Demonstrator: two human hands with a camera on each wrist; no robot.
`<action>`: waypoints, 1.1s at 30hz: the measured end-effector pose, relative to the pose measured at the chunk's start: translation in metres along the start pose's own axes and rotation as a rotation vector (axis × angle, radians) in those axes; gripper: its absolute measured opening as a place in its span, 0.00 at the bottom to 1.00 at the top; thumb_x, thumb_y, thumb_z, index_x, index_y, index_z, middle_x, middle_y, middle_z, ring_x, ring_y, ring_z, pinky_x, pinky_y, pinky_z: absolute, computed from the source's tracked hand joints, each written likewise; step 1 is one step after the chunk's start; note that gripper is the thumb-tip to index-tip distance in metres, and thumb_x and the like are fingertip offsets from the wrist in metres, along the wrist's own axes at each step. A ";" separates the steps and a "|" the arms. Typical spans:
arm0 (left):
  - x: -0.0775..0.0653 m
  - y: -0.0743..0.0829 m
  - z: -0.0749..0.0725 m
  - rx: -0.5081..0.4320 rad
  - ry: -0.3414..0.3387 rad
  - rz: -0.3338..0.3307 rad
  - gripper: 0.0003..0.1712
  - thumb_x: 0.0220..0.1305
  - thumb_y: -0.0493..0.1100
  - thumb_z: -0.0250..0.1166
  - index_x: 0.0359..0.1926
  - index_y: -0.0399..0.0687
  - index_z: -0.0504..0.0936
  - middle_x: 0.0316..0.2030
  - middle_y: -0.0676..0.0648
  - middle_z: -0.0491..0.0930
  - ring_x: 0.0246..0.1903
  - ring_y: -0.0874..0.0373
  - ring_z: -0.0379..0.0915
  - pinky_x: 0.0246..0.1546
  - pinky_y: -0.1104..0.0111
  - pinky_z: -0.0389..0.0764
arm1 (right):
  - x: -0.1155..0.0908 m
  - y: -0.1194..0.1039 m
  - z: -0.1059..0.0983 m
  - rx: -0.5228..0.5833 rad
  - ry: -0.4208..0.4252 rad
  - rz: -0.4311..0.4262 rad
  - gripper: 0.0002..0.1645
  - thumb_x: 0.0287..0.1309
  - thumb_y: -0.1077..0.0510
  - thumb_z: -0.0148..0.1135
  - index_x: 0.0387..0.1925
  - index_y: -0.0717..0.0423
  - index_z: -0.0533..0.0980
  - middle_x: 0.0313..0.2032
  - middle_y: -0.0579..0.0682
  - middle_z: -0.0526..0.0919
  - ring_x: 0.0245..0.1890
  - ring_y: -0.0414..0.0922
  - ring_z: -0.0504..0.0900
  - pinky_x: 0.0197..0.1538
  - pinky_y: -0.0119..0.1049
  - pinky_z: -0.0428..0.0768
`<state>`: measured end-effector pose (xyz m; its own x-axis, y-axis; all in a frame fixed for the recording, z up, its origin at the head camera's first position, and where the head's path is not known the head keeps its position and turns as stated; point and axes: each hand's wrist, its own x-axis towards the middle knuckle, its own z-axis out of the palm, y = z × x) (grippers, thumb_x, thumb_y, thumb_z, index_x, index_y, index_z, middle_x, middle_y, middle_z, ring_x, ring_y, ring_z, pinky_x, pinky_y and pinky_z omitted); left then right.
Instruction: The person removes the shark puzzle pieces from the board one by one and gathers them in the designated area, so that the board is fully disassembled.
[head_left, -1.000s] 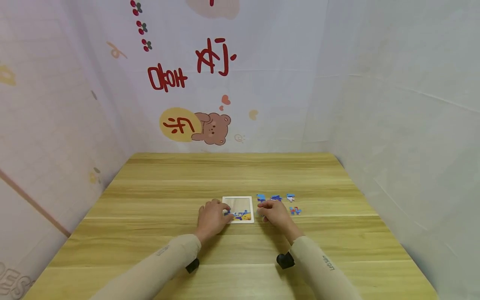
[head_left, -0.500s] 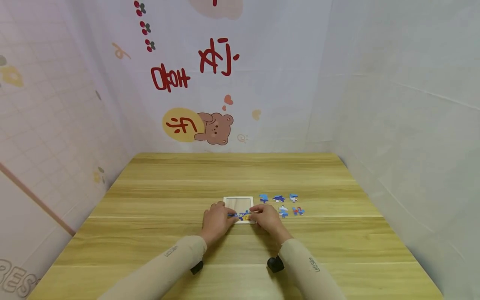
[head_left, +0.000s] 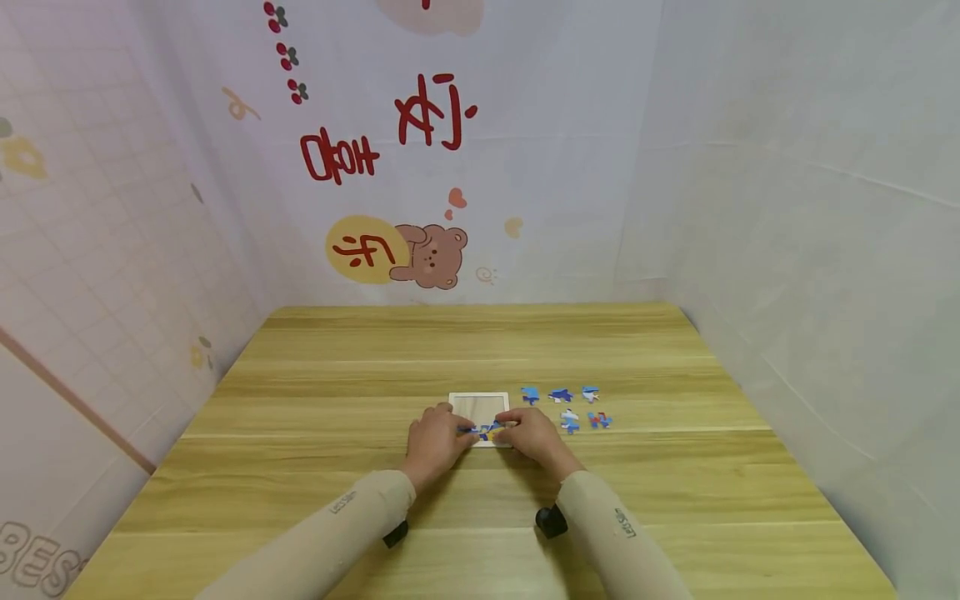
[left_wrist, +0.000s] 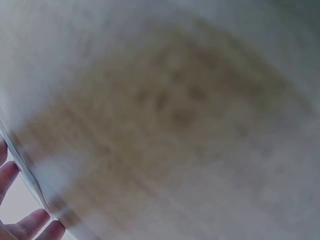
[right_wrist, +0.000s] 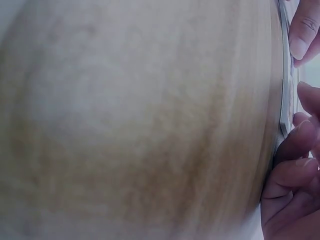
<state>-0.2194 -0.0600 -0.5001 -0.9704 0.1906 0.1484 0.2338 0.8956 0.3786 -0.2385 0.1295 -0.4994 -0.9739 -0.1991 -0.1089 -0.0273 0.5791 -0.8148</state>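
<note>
A small white-rimmed square puzzle frame (head_left: 480, 394) lies flat on the wooden table, with blue and yellow jigsaw pieces (head_left: 483, 433) along its near side. My left hand (head_left: 435, 437) holds the frame at its lower left, thumb and index finger reaching over the pieces. At the lower right of the frame, my right hand (head_left: 536, 433) pinches a jigsaw piece that its fingers mostly cover. In the left wrist view, spread fingers (left_wrist: 35, 220) touch a thin edge. The right wrist view shows curled fingers (right_wrist: 295, 142) beside the frame's edge.
Several loose jigsaw pieces lie right of the frame: a light blue one (head_left: 530, 395), a dark blue one (head_left: 560, 395), a blue-and-white one (head_left: 570, 421) and a red-and-blue one (head_left: 599, 420) among them. Printed cloth walls (head_left: 540, 167) stand around the table (head_left: 360, 342).
My right hand has moved left from beside the frame onto its lower right part, uncovering a blue-and-white piece on the table. The left hand has stayed at the frame.
</note>
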 end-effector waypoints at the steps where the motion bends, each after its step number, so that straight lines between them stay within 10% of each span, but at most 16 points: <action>1: 0.000 0.000 0.000 0.000 0.001 -0.001 0.15 0.59 0.54 0.72 0.43 0.54 0.90 0.49 0.41 0.79 0.46 0.43 0.74 0.39 0.48 0.73 | 0.000 0.000 0.000 -0.001 -0.002 -0.008 0.21 0.53 0.59 0.71 0.51 0.58 0.83 0.50 0.52 0.84 0.28 0.40 0.76 0.38 0.37 0.76; 9: -0.002 0.001 -0.001 0.001 0.010 0.017 0.14 0.59 0.53 0.72 0.42 0.53 0.91 0.45 0.44 0.79 0.42 0.45 0.74 0.37 0.50 0.73 | -0.002 0.002 0.000 0.193 0.000 0.039 0.19 0.57 0.63 0.67 0.52 0.61 0.82 0.28 0.50 0.83 0.14 0.38 0.66 0.22 0.31 0.68; 18: -0.001 0.001 -0.001 0.004 0.005 0.017 0.14 0.60 0.53 0.72 0.43 0.54 0.91 0.45 0.44 0.79 0.43 0.45 0.74 0.38 0.50 0.73 | -0.005 0.002 0.000 0.179 0.047 0.013 0.18 0.58 0.67 0.66 0.50 0.56 0.83 0.42 0.55 0.83 0.26 0.42 0.76 0.29 0.34 0.76; 26: -0.001 0.001 -0.001 -0.016 -0.012 -0.001 0.14 0.61 0.53 0.71 0.44 0.53 0.90 0.50 0.41 0.79 0.47 0.44 0.73 0.41 0.48 0.72 | -0.006 0.001 0.001 0.178 0.009 -0.045 0.18 0.60 0.70 0.62 0.52 0.59 0.83 0.25 0.52 0.82 0.21 0.42 0.76 0.26 0.33 0.74; 33: -0.003 0.002 -0.002 0.000 0.020 0.023 0.13 0.59 0.52 0.72 0.42 0.53 0.91 0.47 0.42 0.80 0.44 0.44 0.74 0.37 0.50 0.73 | -0.008 0.003 -0.008 0.302 0.042 -0.009 0.19 0.61 0.69 0.60 0.54 0.61 0.81 0.30 0.52 0.82 0.22 0.44 0.78 0.23 0.33 0.71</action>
<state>-0.2158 -0.0600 -0.4978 -0.9632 0.2034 0.1755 0.2564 0.8909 0.3748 -0.2330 0.1393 -0.4961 -0.9826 -0.1668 -0.0820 0.0258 0.3144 -0.9489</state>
